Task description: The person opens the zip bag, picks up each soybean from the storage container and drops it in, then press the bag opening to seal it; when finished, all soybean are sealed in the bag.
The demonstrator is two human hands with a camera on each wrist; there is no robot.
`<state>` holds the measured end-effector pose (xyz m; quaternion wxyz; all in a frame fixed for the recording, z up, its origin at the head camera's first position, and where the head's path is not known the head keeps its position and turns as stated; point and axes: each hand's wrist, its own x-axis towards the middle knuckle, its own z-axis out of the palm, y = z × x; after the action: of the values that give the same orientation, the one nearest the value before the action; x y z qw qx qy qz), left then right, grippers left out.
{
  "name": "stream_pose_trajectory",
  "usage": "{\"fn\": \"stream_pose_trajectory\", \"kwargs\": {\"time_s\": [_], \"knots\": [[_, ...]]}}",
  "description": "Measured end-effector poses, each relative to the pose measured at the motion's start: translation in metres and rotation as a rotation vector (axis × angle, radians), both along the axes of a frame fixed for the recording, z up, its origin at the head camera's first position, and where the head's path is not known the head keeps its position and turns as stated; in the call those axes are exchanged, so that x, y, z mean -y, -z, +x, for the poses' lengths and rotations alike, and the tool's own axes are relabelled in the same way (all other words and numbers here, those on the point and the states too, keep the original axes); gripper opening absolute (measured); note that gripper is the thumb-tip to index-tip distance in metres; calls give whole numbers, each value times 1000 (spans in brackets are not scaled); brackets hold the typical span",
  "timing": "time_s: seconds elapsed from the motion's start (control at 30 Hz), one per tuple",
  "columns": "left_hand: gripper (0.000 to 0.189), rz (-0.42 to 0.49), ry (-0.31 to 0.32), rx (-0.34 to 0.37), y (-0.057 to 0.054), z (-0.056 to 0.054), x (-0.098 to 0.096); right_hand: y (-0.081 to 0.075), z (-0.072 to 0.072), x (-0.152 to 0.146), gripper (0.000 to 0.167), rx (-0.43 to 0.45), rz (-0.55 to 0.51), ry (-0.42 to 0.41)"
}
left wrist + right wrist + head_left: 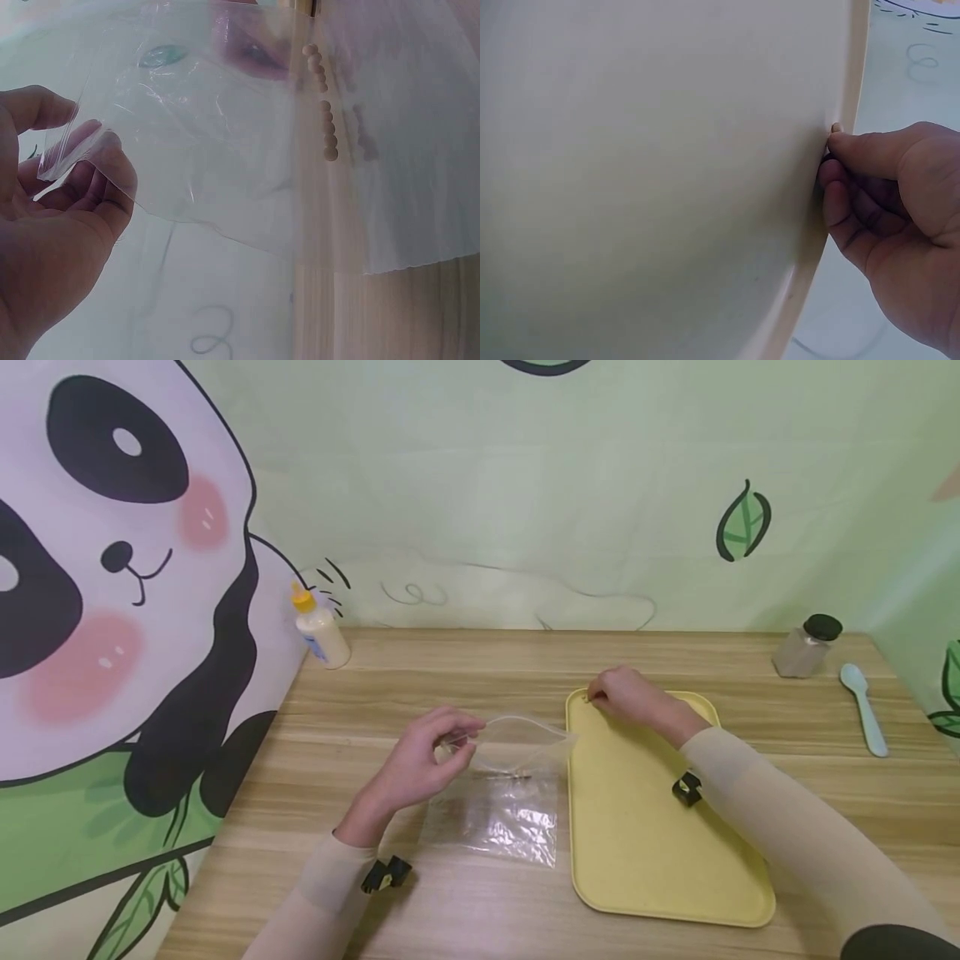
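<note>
My left hand (420, 756) holds the upper left edge of a clear zip bag (517, 827), whose mouth gapes between that hand and the tray's edge. Through the film in the left wrist view shows a line of several round tan beads (328, 127). At the far left corner of a yellow tray (637, 843), my right hand (630, 693) is bent down with fingers curled. Its thumb and forefinger pinch at a small tan bead (835, 127), which peeks out by the thumb tip against the tray's wall; the fingertips hide the rest.
A white glue bottle (322, 635) with an orange cap stands at the table's back left. At the back right are a clear jar (802, 652) with a black lid and a pale blue spoon (866, 710). A panda-print cloth (480, 510) hangs behind the wooden table (450, 668).
</note>
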<state>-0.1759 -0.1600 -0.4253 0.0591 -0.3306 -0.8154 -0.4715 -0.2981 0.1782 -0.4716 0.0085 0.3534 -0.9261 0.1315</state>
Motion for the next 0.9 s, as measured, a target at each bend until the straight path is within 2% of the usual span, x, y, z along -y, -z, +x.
{"fn": "stream_pose_trajectory", "kwargs": {"time_s": [0.4,0.7,0.9], "knots": [[27,-2,-2,-14,2,-1,0,-5,1,-4,7,16,-21,17],[27,-7,-4,-6,2,-1,0,-14,4,-6,7,-22,-36,-4],[27,-5,-3,-2,0,0,-1,-21,7,-7,8,-15,-48,22]]}}
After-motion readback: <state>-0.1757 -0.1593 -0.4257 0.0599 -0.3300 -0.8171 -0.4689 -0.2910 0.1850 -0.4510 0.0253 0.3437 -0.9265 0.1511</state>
